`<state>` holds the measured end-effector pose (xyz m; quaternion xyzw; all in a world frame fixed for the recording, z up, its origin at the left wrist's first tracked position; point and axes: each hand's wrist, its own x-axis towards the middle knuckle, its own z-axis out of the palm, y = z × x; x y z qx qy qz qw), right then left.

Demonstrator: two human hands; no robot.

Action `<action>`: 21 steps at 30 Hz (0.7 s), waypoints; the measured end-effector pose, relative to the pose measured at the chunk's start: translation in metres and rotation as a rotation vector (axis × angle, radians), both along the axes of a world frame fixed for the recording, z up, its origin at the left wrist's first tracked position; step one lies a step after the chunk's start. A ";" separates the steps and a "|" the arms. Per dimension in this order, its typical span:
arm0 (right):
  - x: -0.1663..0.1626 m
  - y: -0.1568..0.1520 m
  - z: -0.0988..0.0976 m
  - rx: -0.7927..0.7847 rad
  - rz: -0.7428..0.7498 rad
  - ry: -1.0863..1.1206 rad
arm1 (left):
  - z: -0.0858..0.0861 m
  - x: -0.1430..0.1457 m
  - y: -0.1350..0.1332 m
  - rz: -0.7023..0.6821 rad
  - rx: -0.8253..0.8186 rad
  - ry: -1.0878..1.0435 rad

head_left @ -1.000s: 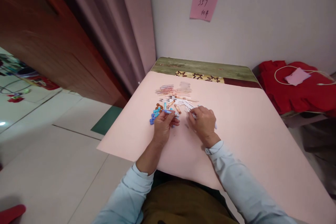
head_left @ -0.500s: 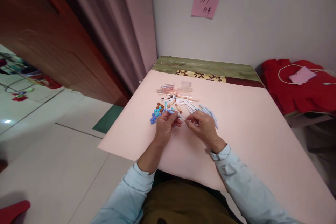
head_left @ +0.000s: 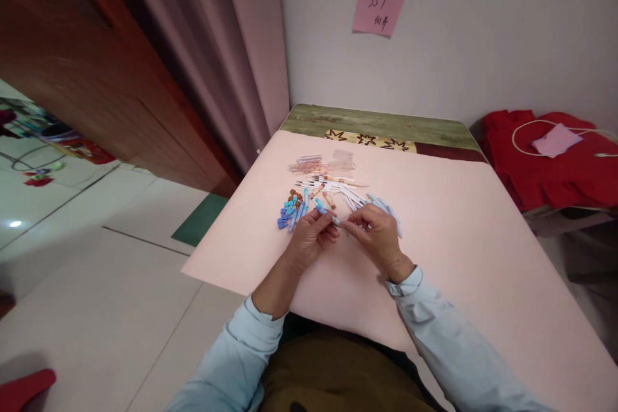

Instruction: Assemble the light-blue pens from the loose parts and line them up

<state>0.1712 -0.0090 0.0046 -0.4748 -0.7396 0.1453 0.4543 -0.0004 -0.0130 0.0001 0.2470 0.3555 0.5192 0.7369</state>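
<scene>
The left hand (head_left: 311,239) pinches a blue marker barrel (head_left: 320,206) between thumb and forefinger, its far end jutting beyond the fingertips, above the surface (head_left: 463,232). The right hand (head_left: 378,232) has its thumb and forefinger together at the barrel's near end; whether they grip it is too small to tell. Small blue caps (head_left: 288,205) lie left of the left hand, white sticks (head_left: 350,194) just beyond the right.
</scene>
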 end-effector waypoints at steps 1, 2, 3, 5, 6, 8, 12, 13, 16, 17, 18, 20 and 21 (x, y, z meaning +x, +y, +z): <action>0.000 0.000 0.000 0.005 -0.008 0.007 | 0.000 -0.001 0.000 -0.008 -0.004 -0.027; 0.000 0.000 -0.001 0.008 -0.014 0.015 | -0.001 -0.003 0.001 -0.004 -0.004 -0.054; 0.000 0.001 -0.001 0.010 -0.021 0.020 | -0.001 -0.004 0.002 0.012 -0.004 -0.079; 0.001 0.005 -0.001 -0.006 -0.058 0.005 | -0.002 -0.007 0.004 0.072 -0.014 -0.120; 0.002 0.008 -0.001 -0.025 -0.088 -0.024 | -0.002 -0.008 0.004 0.104 -0.026 -0.135; 0.002 0.017 0.001 -0.074 -0.136 -0.130 | -0.002 -0.010 0.006 0.148 -0.050 -0.163; -0.004 0.039 0.006 -0.137 -0.142 -0.416 | -0.001 -0.010 0.006 0.143 -0.051 -0.191; -0.008 0.045 0.007 -0.151 -0.142 -0.476 | -0.001 -0.009 0.006 0.136 -0.044 -0.192; -0.019 0.059 0.008 -0.194 -0.167 -0.587 | -0.002 -0.009 0.006 0.122 -0.027 -0.191; -0.022 0.063 0.008 -0.205 -0.177 -0.607 | -0.002 -0.009 0.006 0.119 -0.025 -0.190; -0.025 0.066 0.008 -0.215 -0.183 -0.625 | -0.003 -0.009 0.006 0.116 -0.024 -0.190; -0.030 0.072 0.008 -0.236 -0.189 -0.659 | -0.003 -0.009 0.006 0.108 -0.019 -0.191; -0.031 0.074 0.008 -0.247 -0.189 -0.676 | -0.003 -0.009 0.006 0.105 -0.014 -0.194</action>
